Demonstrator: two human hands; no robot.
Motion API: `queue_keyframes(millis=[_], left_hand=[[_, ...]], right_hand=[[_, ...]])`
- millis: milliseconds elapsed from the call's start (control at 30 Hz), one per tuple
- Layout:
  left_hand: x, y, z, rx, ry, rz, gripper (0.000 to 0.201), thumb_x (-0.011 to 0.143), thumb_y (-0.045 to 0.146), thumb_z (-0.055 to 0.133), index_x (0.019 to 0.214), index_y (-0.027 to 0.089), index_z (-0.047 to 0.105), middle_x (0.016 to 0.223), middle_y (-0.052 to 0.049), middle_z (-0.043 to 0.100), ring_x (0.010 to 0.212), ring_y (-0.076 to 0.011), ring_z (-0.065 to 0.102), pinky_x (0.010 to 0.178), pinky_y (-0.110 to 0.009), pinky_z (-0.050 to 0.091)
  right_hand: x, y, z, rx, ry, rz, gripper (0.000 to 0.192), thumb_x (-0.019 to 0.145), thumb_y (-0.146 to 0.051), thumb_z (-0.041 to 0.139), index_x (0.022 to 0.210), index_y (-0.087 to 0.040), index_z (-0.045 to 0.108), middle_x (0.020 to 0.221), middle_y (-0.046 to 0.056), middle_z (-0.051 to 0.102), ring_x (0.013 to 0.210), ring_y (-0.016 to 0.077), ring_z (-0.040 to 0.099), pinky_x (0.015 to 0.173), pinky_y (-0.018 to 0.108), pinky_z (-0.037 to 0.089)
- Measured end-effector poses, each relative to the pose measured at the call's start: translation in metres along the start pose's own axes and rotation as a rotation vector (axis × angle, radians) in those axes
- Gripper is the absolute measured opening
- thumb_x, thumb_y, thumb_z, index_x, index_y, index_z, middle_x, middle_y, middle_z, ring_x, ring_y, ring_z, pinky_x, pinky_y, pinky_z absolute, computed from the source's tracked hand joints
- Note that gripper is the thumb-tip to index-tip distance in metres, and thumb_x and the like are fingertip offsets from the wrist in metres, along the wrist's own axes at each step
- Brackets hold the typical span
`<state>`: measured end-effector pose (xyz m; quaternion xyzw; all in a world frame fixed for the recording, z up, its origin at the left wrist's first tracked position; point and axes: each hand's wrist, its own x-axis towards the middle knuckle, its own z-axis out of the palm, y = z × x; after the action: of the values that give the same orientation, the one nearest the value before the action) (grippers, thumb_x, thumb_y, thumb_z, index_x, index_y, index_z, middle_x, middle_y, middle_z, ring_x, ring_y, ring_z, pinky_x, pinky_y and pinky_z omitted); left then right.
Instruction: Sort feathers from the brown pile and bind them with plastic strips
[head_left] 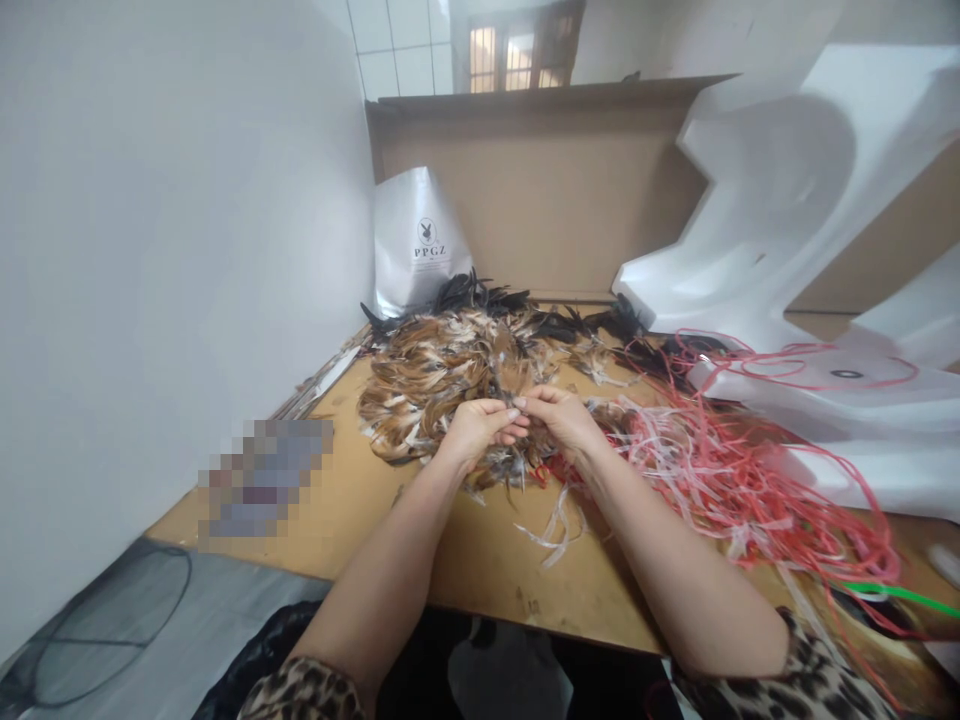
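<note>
My left hand (pixel 480 430) and my right hand (pixel 559 415) meet at the front of a heap of brown and cream feathers (pixel 427 365). Both are closed in a pinch, thumbs and fingertips almost touching. A small tuft of brown feathers (pixel 514 378) rises from between the fingertips; its lower end is hidden by the fingers. Just right of my right hand begins a tangle of pink, red and white strips (pixel 720 480). Dark feathers (pixel 480 297) lie behind the brown heap.
The wooden table (pixel 525 580) meets a white wall (pixel 187 250) at left. A white PPGZ bag (pixel 420 245) stands behind the feathers, against a cardboard panel (pixel 555 195). White sheeting (pixel 757 200) bulges at right. A green strip (pixel 900 593) lies near the right edge.
</note>
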<state>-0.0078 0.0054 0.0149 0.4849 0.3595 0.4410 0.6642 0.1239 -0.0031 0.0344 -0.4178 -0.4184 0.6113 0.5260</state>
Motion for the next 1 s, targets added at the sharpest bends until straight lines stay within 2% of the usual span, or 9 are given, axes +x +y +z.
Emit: queue_keyframes(millis=[133,200,300,400,533,667,767,1000], left_hand=[[0.0,0.003,-0.001,-0.01,0.049,0.021,0.023,0.062,0.029,0.066,0.07,0.008,0.059,0.073,-0.01,0.065,0.054,-0.0093,0.059,0.047,-0.016,0.043],[0.001,0.005,-0.002,-0.049,0.08,0.041,0.022,0.063,0.028,0.065,0.07,0.008,0.058,0.072,-0.009,0.065,0.054,-0.0085,0.058,0.047,-0.015,0.042],[0.002,0.007,-0.004,-0.109,0.115,0.065,0.021,0.063,0.026,0.065,0.072,0.009,0.058,0.072,-0.008,0.065,0.054,-0.0071,0.058,0.046,-0.014,0.041],[0.003,0.007,-0.005,-0.134,0.133,0.07,0.021,0.063,0.026,0.065,0.072,0.009,0.058,0.072,-0.007,0.064,0.054,-0.0068,0.057,0.046,-0.014,0.04],[0.002,0.007,-0.004,-0.139,0.125,0.072,0.021,0.064,0.026,0.065,0.072,0.008,0.059,0.072,-0.008,0.064,0.054,-0.0067,0.057,0.046,-0.014,0.041],[0.002,0.007,-0.004,-0.135,0.107,0.074,0.02,0.064,0.025,0.064,0.071,0.008,0.058,0.073,-0.009,0.064,0.054,-0.0066,0.057,0.046,-0.013,0.04],[0.002,0.006,-0.004,-0.135,0.111,0.073,0.019,0.064,0.025,0.064,0.071,0.008,0.058,0.073,-0.009,0.064,0.054,-0.0067,0.057,0.047,-0.014,0.041],[0.004,0.003,-0.006,-0.192,0.119,0.038,0.021,0.062,0.025,0.066,0.073,0.009,0.058,0.076,-0.009,0.065,0.056,-0.0068,0.057,0.047,-0.014,0.04]], right_hand=[[0.005,0.0,-0.011,-0.142,-0.007,-0.046,0.026,0.054,-0.037,0.068,0.066,-0.016,0.058,0.048,-0.005,0.053,0.038,0.0043,0.039,0.04,0.018,0.029],[0.01,0.0,-0.022,-0.324,0.032,-0.096,0.026,0.057,-0.038,0.065,0.069,-0.016,0.06,0.049,-0.005,0.053,0.04,0.005,0.039,0.041,0.018,0.03],[0.019,0.002,-0.043,-0.708,0.075,-0.137,0.021,0.057,-0.035,0.063,0.062,-0.015,0.062,0.048,-0.003,0.054,0.043,0.0074,0.043,0.045,0.02,0.034],[0.024,0.006,-0.057,-0.961,-0.015,-0.088,0.018,0.057,-0.032,0.061,0.058,-0.015,0.062,0.048,-0.002,0.056,0.046,0.0091,0.046,0.047,0.02,0.035],[0.024,0.01,-0.059,-1.082,-0.128,-0.082,0.016,0.059,-0.03,0.058,0.059,-0.015,0.063,0.05,-0.001,0.057,0.047,0.0088,0.047,0.047,0.019,0.035],[0.022,0.015,-0.051,-1.245,-0.088,-0.123,0.011,0.057,-0.026,0.057,0.055,-0.016,0.063,0.05,-0.001,0.057,0.047,0.0088,0.047,0.047,0.019,0.033],[0.023,0.018,-0.048,-1.244,-0.049,-0.131,0.01,0.057,-0.023,0.056,0.052,-0.016,0.062,0.051,0.0,0.058,0.049,0.0097,0.048,0.049,0.02,0.034],[0.023,0.002,-0.055,-0.842,0.074,-0.092,0.024,0.063,-0.034,0.054,0.07,-0.013,0.063,0.055,-0.001,0.057,0.047,0.0081,0.046,0.048,0.019,0.036]])
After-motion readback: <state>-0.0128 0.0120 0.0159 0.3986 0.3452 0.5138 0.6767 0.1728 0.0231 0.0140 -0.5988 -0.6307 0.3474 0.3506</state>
